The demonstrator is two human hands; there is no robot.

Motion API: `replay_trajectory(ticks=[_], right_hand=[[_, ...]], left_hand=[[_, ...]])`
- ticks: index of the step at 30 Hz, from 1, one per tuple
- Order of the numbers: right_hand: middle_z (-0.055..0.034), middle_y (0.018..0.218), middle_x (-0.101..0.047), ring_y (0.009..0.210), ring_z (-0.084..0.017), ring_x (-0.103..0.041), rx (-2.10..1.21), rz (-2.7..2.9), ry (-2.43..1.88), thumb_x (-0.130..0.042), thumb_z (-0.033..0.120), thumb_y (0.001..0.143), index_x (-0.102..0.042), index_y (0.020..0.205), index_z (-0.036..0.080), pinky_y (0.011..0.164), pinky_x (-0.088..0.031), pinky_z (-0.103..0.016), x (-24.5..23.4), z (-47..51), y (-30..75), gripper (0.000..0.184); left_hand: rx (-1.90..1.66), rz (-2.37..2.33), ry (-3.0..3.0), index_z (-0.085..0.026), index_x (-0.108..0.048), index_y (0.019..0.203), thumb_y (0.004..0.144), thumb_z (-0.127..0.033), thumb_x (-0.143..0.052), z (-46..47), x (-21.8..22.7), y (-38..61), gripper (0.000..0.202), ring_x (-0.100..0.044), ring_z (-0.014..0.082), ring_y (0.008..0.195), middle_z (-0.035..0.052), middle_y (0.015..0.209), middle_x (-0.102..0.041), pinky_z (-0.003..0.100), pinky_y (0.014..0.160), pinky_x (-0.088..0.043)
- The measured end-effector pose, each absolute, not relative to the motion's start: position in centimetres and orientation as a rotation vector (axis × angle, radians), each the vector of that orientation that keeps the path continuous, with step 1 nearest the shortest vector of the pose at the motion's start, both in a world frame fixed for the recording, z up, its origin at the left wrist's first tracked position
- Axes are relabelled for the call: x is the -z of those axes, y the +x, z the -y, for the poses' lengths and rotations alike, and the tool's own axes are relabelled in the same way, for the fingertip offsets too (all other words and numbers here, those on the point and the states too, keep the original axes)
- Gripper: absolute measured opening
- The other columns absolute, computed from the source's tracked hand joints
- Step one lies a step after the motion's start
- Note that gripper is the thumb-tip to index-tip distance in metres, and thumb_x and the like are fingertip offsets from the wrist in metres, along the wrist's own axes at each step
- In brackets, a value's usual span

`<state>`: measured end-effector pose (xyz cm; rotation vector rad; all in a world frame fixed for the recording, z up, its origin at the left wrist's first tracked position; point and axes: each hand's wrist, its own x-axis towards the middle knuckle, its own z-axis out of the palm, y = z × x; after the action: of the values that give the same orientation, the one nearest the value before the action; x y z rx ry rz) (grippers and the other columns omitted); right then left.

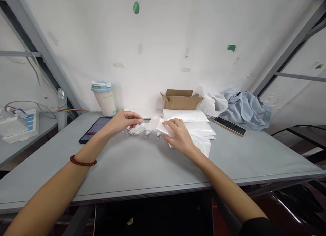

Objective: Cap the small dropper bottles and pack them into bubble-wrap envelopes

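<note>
My left hand [124,123] is closed in a pinch above the table, thumb and forefinger together. A thin white bit shows at its fingertips, too small to make out. My right hand [179,134] is closed round a white plastic bag [154,123], whose loose end reaches left towards my left hand. Under and between the hands lie several small white pieces with thin string loops [137,129], partly hidden. Beside and behind my right hand is a stack of white bubble mailers [200,129], fanned out unevenly.
An open cardboard box [182,102] stands against the wall, near a crumpled white plastic bag [214,103] and a blue-grey cloth [249,108]. One phone [230,126] lies right, another phone [93,130] left under my forearm. A lidded paper cup [106,101] stands behind it on the grey table [142,171].
</note>
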<state>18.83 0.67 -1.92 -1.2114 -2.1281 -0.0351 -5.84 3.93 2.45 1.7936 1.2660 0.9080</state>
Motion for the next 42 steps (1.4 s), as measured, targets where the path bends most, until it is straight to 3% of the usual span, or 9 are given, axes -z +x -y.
replay_trajectory(ticks=[3, 9, 13, 18, 24, 27, 32, 39, 42], right_hand=[[-0.0098, 0.104, -0.055, 0.096, -0.026, -0.048, 0.023, 2.146, -1.194, -0.06, 0.017, 0.073, -0.059, 0.111, 0.021, 0.082, -0.045, -0.041, 1.9, -0.5, 18.6, 0.038], [-0.0099, 0.105, -0.055, 0.097, -0.025, -0.048, 0.039, 2.143, -1.175, -0.061, 0.016, 0.071, -0.059, 0.109, 0.02, 0.082, -0.045, -0.04, 2.2, -0.3, 18.1, 0.038], [-0.0104, 0.106, -0.054, 0.098, -0.026, -0.048, 0.047, 2.079, -1.21, -0.06, 0.018, 0.073, -0.058, 0.11, 0.02, 0.084, -0.045, -0.04, 2.0, -0.5, 18.4, 0.037], [-0.0112, 0.107, -0.053, 0.099, -0.027, -0.049, 0.056, 2.004, -1.255, -0.059, 0.019, 0.073, -0.058, 0.11, 0.02, 0.084, -0.046, -0.041, 1.6, -0.7, 19.0, 0.037], [-0.0107, 0.107, -0.053, 0.1, -0.028, -0.049, 0.044, 1.996, -1.242, -0.058, 0.019, 0.073, -0.058, 0.11, 0.022, 0.084, -0.046, -0.043, 1.7, -0.7, 18.9, 0.037], [-0.0114, 0.107, -0.053, 0.1, -0.028, -0.049, 0.032, 2.002, -1.238, -0.058, 0.019, 0.073, -0.058, 0.11, 0.02, 0.085, -0.046, -0.043, 1.7, -0.7, 18.8, 0.036], [-0.0109, 0.107, -0.053, 0.099, -0.028, -0.05, 0.055, 2.014, -1.231, -0.059, 0.02, 0.074, -0.057, 0.11, 0.022, 0.082, -0.046, -0.043, 1.7, -0.7, 18.9, 0.037], [-0.0101, 0.107, -0.054, 0.098, -0.027, -0.05, 0.088, 2.055, -1.239, -0.059, 0.018, 0.073, -0.057, 0.112, 0.022, 0.081, -0.046, -0.041, 1.7, -0.6, 18.9, 0.038], [-0.0106, 0.107, -0.053, 0.099, -0.026, -0.049, 0.09, 2.086, -1.223, -0.06, 0.019, 0.074, -0.056, 0.112, 0.021, 0.082, -0.046, -0.04, 1.8, -0.6, 18.8, 0.038]], left_hand=[[-0.889, -1.266, 1.865, -0.018, -0.072, 0.079, 0.069, -0.039, -0.067, -3.3, -2.1, -4.6, 0.024, -0.051, 0.0123, 0.054, 0.001, 0.059, -0.062, 0.023, 0.048, -0.039], [-0.924, -1.103, 1.877, -0.019, -0.074, 0.089, 0.069, -0.039, -0.067, -3.0, -2.0, -4.0, 0.029, -0.057, 0.0148, 0.066, 0.0061, 0.086, -0.071, 0.027, 0.062, -0.047], [-1.103, -1.41, 1.825, -0.018, -0.072, 0.088, 0.068, -0.042, -0.064, -4.2, -2.1, -6.0, 0.032, -0.056, 0.0148, 0.06, 0.0038, 0.07, -0.068, 0.025, 0.055, -0.044], [-0.685, -1.803, 2.004, -0.021, -0.069, 0.062, 0.061, -0.046, -0.064, -5.7, -2.0, -8.7, 0.025, -0.054, 0.0169, 0.057, 0.0008, 0.057, -0.061, 0.025, 0.048, -0.036], [-0.27, -1.801, 2.116, -0.021, -0.052, 0.04, 0.056, -0.048, -0.066, -5.7, -1.8, -8.4, 0.034, -0.043, 0.0151, 0.046, 0.0005, 0.047, -0.048, 0.026, 0.043, -0.022], [-0.16, -1.783, 2.085, -0.022, -0.047, 0.036, 0.052, -0.042, -0.066, -5.6, -1.5, -7.8, 0.032, -0.043, 0.0156, 0.046, 0.0002, 0.044, -0.046, 0.026, 0.045, -0.023], [-0.249, -1.664, 2.088, -0.021, -0.059, 0.045, 0.056, -0.037, -0.061, -5.3, -1.7, -7.6, 0.019, -0.049, 0.0173, 0.054, 0.0018, 0.054, -0.057, 0.025, 0.046, -0.03], [-0.703, -1.482, 1.982, -0.022, -0.069, 0.072, 0.07, -0.052, -0.059, -3.6, -3.9, -7.6, 0.031, -0.047, 0.0135, 0.053, -0.0001, 0.059, -0.057, 0.023, 0.048, -0.035], [-0.789, -1.433, 1.98, -0.022, -0.068, 0.072, 0.071, -0.051, -0.06, -3.0, -4.3, -7.1, 0.03, -0.047, 0.0127, 0.053, -0.0007, 0.057, -0.056, 0.023, 0.049, -0.036]])
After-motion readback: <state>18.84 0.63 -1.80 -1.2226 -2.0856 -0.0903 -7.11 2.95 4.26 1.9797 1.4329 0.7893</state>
